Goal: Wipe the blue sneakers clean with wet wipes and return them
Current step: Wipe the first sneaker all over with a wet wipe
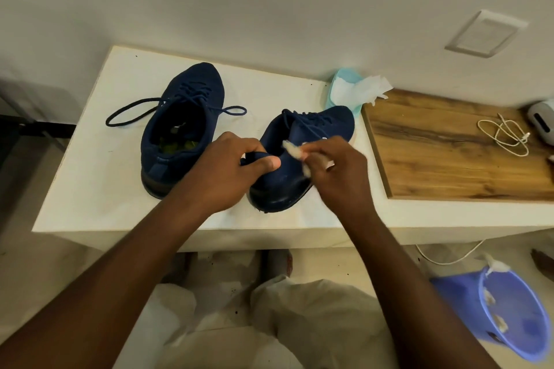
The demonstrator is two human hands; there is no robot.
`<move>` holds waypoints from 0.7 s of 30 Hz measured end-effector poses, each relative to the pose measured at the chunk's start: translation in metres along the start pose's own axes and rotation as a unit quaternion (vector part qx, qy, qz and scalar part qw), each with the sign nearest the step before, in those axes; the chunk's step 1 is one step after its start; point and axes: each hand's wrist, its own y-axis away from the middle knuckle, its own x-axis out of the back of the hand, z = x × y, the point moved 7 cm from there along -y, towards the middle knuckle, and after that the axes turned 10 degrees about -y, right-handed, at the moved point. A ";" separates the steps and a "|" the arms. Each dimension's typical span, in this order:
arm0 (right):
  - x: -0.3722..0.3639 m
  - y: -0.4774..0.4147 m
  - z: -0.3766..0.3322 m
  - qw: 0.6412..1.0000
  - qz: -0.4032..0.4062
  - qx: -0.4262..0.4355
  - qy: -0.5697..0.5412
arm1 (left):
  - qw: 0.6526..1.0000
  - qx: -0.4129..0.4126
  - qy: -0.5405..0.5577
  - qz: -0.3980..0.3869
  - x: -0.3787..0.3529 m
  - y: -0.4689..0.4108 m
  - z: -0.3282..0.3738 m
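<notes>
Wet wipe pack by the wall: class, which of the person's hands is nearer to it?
Right. The right hand, holding a wipe on the nearer sneaker, is just in front of the wet wipe pack; the left hand grips that sneaker's heel, farther left.

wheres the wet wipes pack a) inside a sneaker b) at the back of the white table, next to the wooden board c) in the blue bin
b: the wet wipes pack lies at the back of the white table, beside the wooden board, with a wipe sticking out of it.
</notes>
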 end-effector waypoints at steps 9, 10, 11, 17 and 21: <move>0.013 -0.001 0.041 0.992 0.055 -0.102 -0.041 | 0.976 0.010 -0.218 0.018 0.011 0.030 0.024; 0.005 0.002 0.028 0.996 0.016 -0.071 -0.053 | 0.976 -0.008 -0.213 0.046 0.012 0.030 0.030; -0.005 0.005 0.014 0.996 -0.035 -0.039 -0.070 | 0.976 -0.031 -0.200 0.076 0.012 0.029 0.038; -0.006 0.003 0.016 0.992 -0.104 -0.022 -0.069 | 0.968 -0.067 -0.227 0.077 -0.016 0.017 0.043; 0.029 -0.005 0.074 0.984 0.070 -0.164 0.020 | 0.964 -0.057 -0.245 0.085 -0.017 0.014 0.034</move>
